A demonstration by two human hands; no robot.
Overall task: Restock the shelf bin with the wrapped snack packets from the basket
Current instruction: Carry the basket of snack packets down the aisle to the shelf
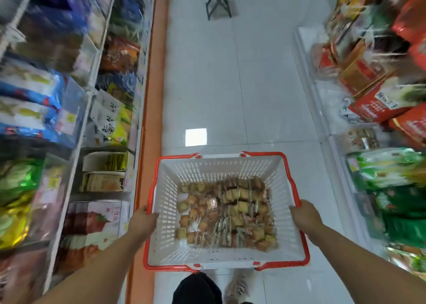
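Lower centre of frame: white slotted plastic basket with red rim handles (227, 258), held over the white tiled floor (230, 84), left hand (144, 220) and right hand (305, 214) each with fingers curled tight on a side rim. Small brown-orange wrapped snack packets (227, 214) piled on its bottom. Blurred stocked shelves on left edge (76, 110) and right edge.

left hand (143, 220): bare, no glove, ring or watch | right hand (305, 216): bare likewise | forearms: bare, no sleeve in view | leg (197, 288): dark black cloth at the bottom edge | shoe (237, 285): pale with darker streaks, blurred
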